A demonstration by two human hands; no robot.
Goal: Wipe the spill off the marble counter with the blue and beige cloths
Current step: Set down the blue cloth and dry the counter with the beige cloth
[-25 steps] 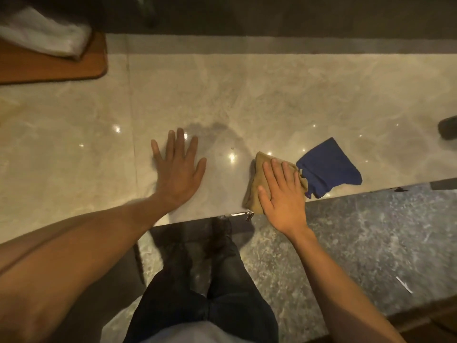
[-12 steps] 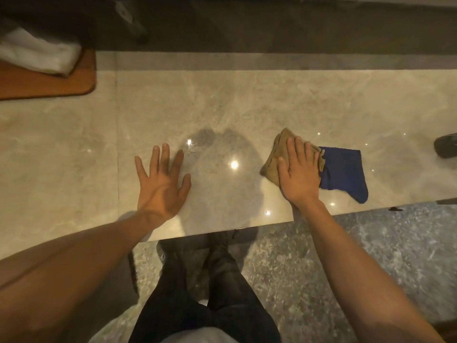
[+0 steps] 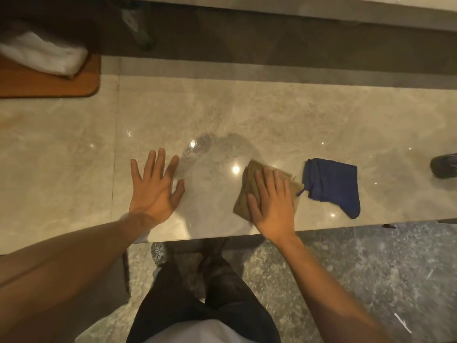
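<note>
On the marble counter (image 3: pixel 272 115), the left hand (image 3: pixel 154 191) is laid flat with fingers spread and nothing held, the right hand (image 3: pixel 273 204) is pressed open-palmed upon the beige cloth (image 3: pixel 243 201), and the blue cloth (image 3: pixel 333 184) is left just beside it.

Both hands lie flat, fingers spread: left hand (image 3: pixel 155 191) and right hand (image 3: pixel 273 206), arms extended.

Colours and patterns on the counter.
Counter (image 3: pixel 272 115): pale beige, grey-veined marble. Cloths: one beige (image 3: pixel 244 194), one dark blue (image 3: pixel 333 184). Tray (image 3: pixel 49 82): orange-brown wood. Towel (image 3: pixel 44 54): white. Floor (image 3: pixel 371 263): grey-speckled.
</note>
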